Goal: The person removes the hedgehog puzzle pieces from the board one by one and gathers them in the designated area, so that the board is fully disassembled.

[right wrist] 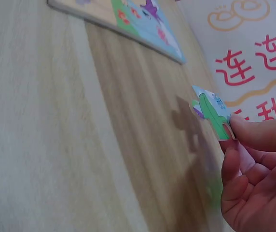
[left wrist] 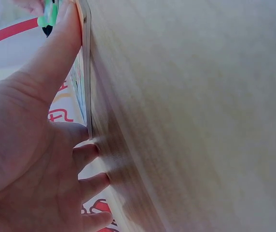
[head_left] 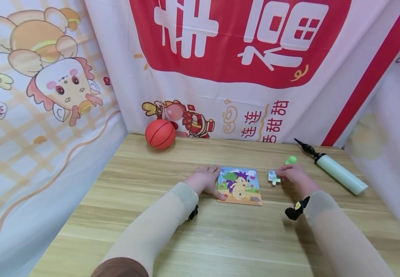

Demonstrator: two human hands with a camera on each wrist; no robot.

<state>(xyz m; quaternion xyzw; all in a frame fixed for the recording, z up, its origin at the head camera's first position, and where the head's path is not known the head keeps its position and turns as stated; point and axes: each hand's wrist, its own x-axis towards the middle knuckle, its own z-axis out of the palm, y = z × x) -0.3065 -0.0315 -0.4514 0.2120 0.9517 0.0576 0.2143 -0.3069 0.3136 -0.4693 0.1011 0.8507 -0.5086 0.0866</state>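
A jigsaw puzzle board (head_left: 239,186) with a purple-spined hedgehog picture lies flat on the table. My left hand (head_left: 207,180) rests at its left edge, the thumb near the lower corner and the index finger by the upper one. In the left wrist view the fingers of my left hand (left wrist: 36,154) reach straight to the tabletop. Right of the board, my right hand (head_left: 294,175) pinches a puzzle piece (head_left: 274,177) between thumb and fingers. The right wrist view shows the piece (right wrist: 213,113) tilted above the wood, blue and white with a green leaf shape.
A green object with rounded ends (head_left: 291,159) lies just behind my right hand. Farther right is a pale green hand pump (head_left: 340,173) with a black nozzle. A small orange basketball (head_left: 160,134) sits at the back left. Printed cloth (head_left: 200,77) hangs behind the wooden table (head_left: 220,238).
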